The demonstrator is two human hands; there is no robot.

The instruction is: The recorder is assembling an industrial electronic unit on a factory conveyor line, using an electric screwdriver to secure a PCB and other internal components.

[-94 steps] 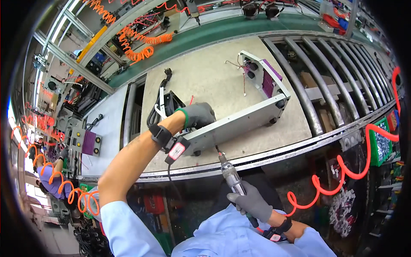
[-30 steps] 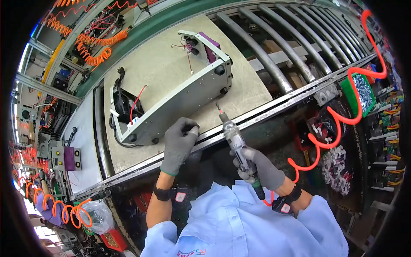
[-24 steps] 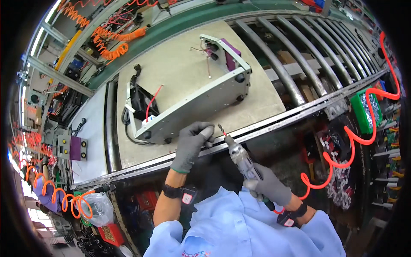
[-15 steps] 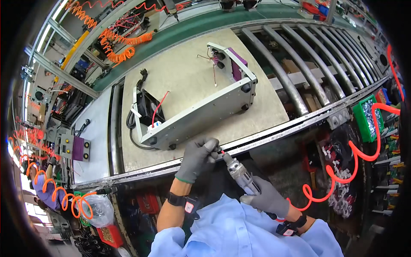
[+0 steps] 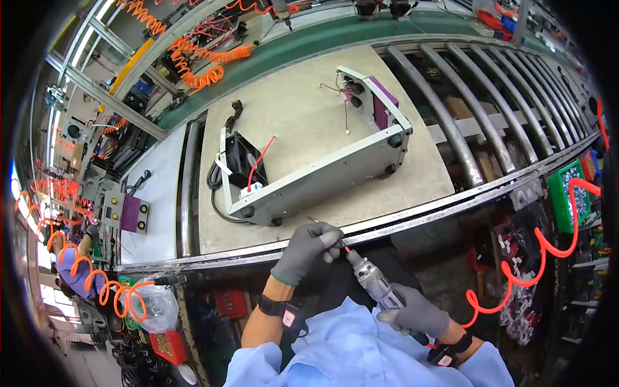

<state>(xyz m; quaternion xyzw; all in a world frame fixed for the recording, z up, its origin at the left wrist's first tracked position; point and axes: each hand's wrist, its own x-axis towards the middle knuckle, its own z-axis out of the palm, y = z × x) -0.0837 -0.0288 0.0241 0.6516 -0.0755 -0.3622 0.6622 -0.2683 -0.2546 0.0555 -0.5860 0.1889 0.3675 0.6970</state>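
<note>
My right hand, in a grey glove, is wrapped round the body of a pneumatic screwdriver, whose nose slants up toward my left hand. That hand, also gloved in grey, is closed round the long thin bit; its dark end pokes out beyond the fingers. A short red part of the bit shows between the fingers and the tool's nose. Beyond my hands lies a light grey metal chassis, with a black fan at its left end and a purple panel at the right. Neither hand touches it.
The chassis rests on a pale board on the conveyor, with steel rollers to the right. An orange-red coiled hose hangs on the right near a green bin of small metal parts. Another unit sits left; a person is beyond.
The whole scene has shifted right in the view. The bit's dark end now shows beyond my left fingers. Both hands keep their hold at the screwdriver.
</note>
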